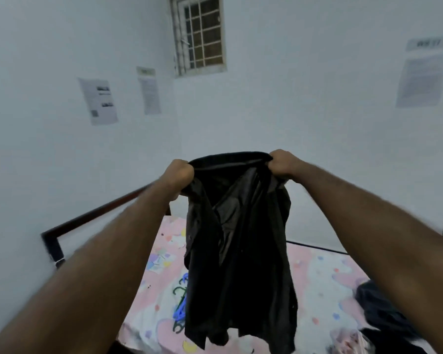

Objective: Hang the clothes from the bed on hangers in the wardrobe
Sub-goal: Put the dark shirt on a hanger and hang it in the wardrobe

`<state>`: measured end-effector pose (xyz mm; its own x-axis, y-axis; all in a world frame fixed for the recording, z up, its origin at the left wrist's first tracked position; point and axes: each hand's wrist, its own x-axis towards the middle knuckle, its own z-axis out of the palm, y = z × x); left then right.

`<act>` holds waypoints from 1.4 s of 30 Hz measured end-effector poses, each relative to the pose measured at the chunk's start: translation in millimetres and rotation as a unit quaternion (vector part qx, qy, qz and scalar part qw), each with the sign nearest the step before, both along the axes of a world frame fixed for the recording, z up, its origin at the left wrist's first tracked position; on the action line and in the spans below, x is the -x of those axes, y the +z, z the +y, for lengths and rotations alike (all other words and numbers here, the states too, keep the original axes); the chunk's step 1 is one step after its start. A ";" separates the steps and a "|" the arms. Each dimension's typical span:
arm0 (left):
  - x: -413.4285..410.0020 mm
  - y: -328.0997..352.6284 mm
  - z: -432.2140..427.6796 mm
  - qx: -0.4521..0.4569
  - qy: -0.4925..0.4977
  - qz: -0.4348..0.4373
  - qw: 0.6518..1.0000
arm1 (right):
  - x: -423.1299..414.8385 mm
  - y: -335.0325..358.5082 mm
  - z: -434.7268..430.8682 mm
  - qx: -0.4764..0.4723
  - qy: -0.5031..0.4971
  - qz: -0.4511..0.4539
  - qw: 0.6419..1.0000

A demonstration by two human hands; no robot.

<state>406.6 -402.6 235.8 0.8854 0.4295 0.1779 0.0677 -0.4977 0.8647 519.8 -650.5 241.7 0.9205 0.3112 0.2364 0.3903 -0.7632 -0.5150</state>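
A black shirt (pixel 241 251) hangs in the air above the bed (pixel 317 277), held up by its collar. My left hand (pixel 180 173) grips the collar's left end and my right hand (pixel 281 163) grips its right end, both fists closed on the cloth. The shirt hangs open and reaches down to the bed's near edge. Blue and green plastic hangers (pixel 180 302) lie on the pink patterned sheet, partly hidden behind the shirt. A heap of dark clothes (pixel 386 318) lies on the bed at the lower right. No wardrobe is in view.
The bed has a dark wooden headboard rail (pixel 92 215) along the left wall. White walls carry several paper notices (pixel 99 100). A barred window (pixel 200 34) sits high in the corner. A dark edge shows at the far right.
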 end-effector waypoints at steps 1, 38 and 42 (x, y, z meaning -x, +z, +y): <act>2.5 9.5 5.8 0.015 0.002 -0.016 1.000 | 1.4 7.1 8.1 -0.082 0.016 0.018 0.996; 27.7 -11.0 113.0 -0.358 0.221 -0.028 0.907 | -55.2 6.6 21.5 -0.033 0.014 -0.157 0.987; 18.8 29.4 118.7 -0.343 0.220 -0.092 0.909 | -60.5 36.8 5.7 -0.090 -0.024 -0.208 0.974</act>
